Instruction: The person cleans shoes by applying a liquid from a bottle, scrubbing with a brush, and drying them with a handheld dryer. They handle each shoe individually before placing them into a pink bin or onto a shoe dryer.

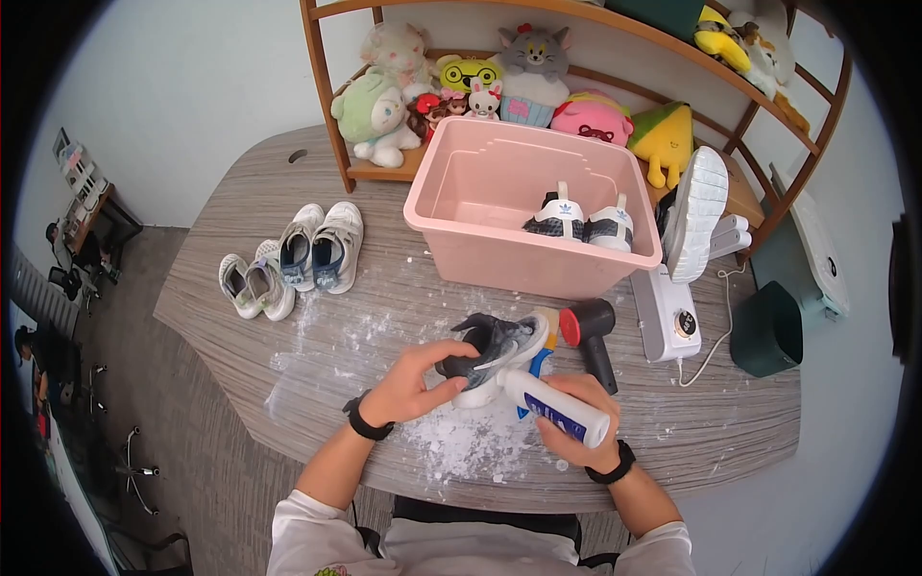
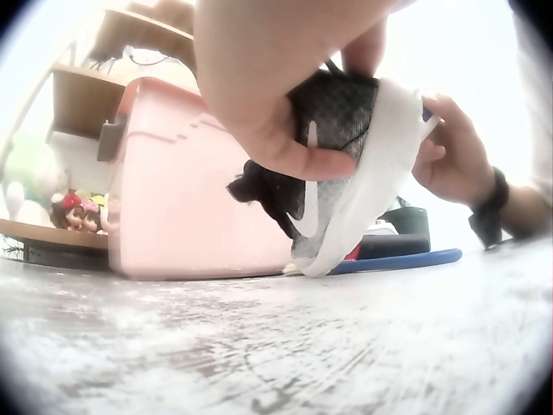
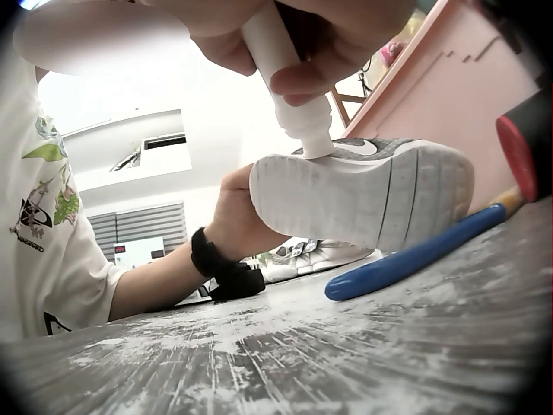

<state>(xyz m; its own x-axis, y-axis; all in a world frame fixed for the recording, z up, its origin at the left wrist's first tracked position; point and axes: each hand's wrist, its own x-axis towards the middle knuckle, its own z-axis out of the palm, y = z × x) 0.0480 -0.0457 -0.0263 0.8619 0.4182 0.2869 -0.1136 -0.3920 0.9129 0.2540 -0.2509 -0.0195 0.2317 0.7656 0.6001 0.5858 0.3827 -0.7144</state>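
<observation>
My left hand (image 1: pixel 415 381) grips a small dark grey shoe (image 1: pixel 501 348) by its heel and ankle opening, thumb along one side. The shoe is tilted on its side, its white sole (image 3: pixel 346 197) facing the right wrist camera. Its pale swoosh (image 2: pixel 304 194) shows in the left wrist view. My right hand (image 1: pixel 600 394) holds a white squeeze bottle (image 1: pixel 555 405) with a dark blue label, fingers curled round it. In the right wrist view the bottle's tip (image 3: pixel 316 145) meets the upper edge of the sole. A blue-handled brush (image 3: pixel 415 252) lies beneath the shoe.
White powdery residue (image 1: pixel 461 446) covers the table front. A pink bin (image 1: pixel 538 269) with shoes inside stands behind. A red-and-black hair dryer (image 1: pixel 597 336) and white shoe dryer (image 1: pixel 667 317) lie right. Two pairs of shoes (image 1: pixel 322 248) sit left. Plush toys (image 1: pixel 379 120) line the shelf.
</observation>
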